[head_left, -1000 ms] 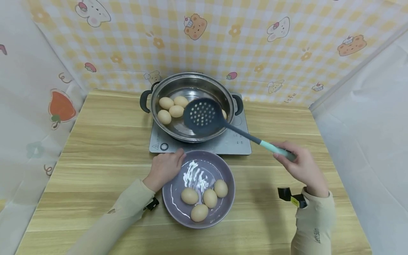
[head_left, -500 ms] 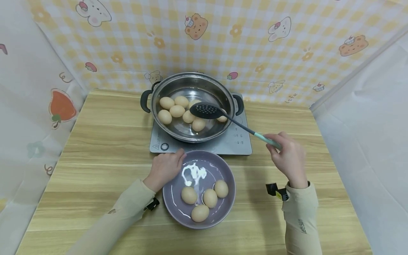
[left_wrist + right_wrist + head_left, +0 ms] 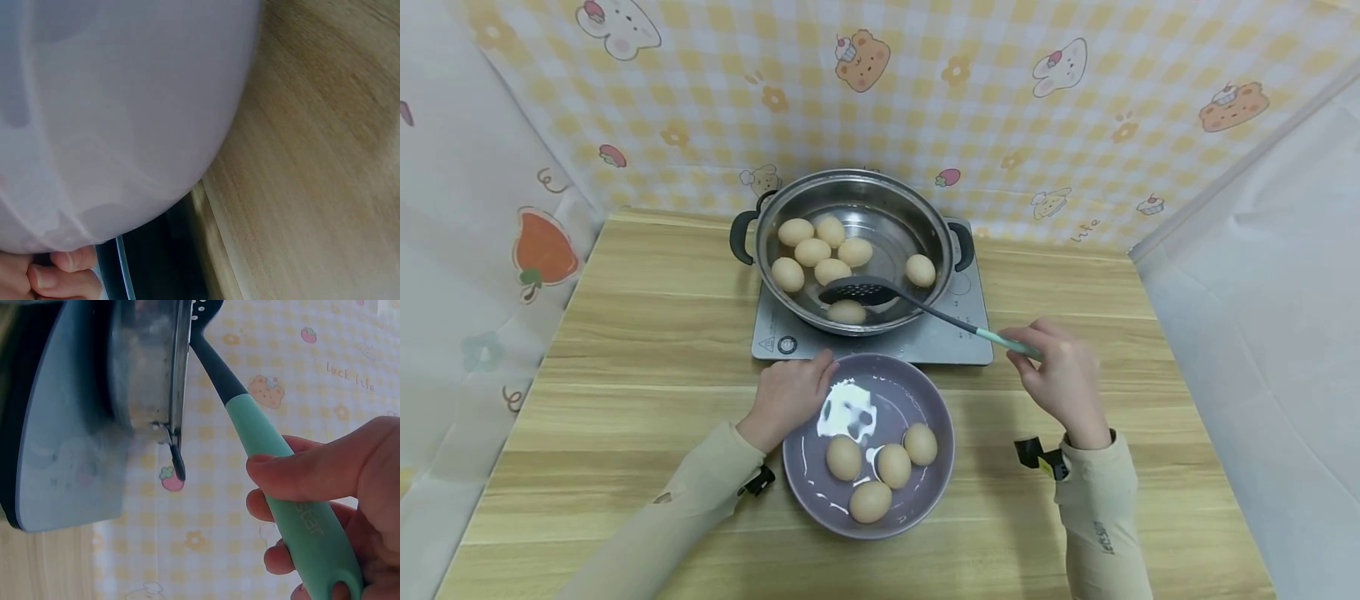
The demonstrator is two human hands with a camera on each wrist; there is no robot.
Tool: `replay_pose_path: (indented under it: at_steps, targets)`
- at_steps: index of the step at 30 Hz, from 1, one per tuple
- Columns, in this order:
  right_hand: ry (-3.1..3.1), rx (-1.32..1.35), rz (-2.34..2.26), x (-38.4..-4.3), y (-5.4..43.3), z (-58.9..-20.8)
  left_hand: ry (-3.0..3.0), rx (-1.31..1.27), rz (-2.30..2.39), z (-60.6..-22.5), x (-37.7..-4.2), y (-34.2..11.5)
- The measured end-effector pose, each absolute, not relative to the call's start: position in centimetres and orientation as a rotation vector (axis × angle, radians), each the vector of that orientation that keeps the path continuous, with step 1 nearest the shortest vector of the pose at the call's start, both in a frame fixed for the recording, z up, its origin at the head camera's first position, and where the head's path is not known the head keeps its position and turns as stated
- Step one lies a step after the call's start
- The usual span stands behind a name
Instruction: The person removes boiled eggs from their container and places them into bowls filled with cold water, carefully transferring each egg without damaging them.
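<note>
My right hand [image 3: 1063, 379] grips the mint-green handle of a dark slotted skimmer [image 3: 859, 290], fingers and thumb curled round it in the right wrist view. The skimmer's head is low inside a steel pot [image 3: 917, 223], overlapping an egg [image 3: 846, 312] near the front wall. Several other eggs [image 3: 812, 252] cluster at the pot's left, and a single egg [image 3: 921, 271] lies at its right. With my left hand [image 3: 790, 396] I hold the upper left rim of a shallow purple bowl [image 3: 898, 400]; curled fingers [image 3: 65, 281] show at its edge. Several eggs [image 3: 870, 502] lie in the bowl.
The pot stands on a grey induction cooker [image 3: 925, 342], directly behind the bowl. Its black side handles [image 3: 742, 237] stick out left and right. A checked, patterned sheet [image 3: 962, 125] hangs behind the wooden table [image 3: 647, 333], with white sheets at both sides.
My right hand has moved left, and the skimmer has tilted and dropped lower toward the pot's front. Eggs in the pot have shifted left and forward. The left hand has stayed on the bowl.
</note>
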State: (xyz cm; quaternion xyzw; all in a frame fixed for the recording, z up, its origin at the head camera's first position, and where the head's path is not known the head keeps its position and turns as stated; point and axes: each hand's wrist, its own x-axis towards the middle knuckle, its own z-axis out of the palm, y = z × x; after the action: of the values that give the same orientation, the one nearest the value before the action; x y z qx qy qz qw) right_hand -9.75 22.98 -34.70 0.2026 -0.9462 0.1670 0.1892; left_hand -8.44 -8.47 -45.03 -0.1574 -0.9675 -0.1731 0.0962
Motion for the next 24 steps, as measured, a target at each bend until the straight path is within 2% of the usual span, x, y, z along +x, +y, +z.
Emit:
replay_pose_path:
  at_steps: [24]
  targets:
    - [-2.807, 0.58, 0.625, -8.99, 22.22, -33.78, -2.873, -0.462, -0.505, -44.86, -8.41, -8.39]
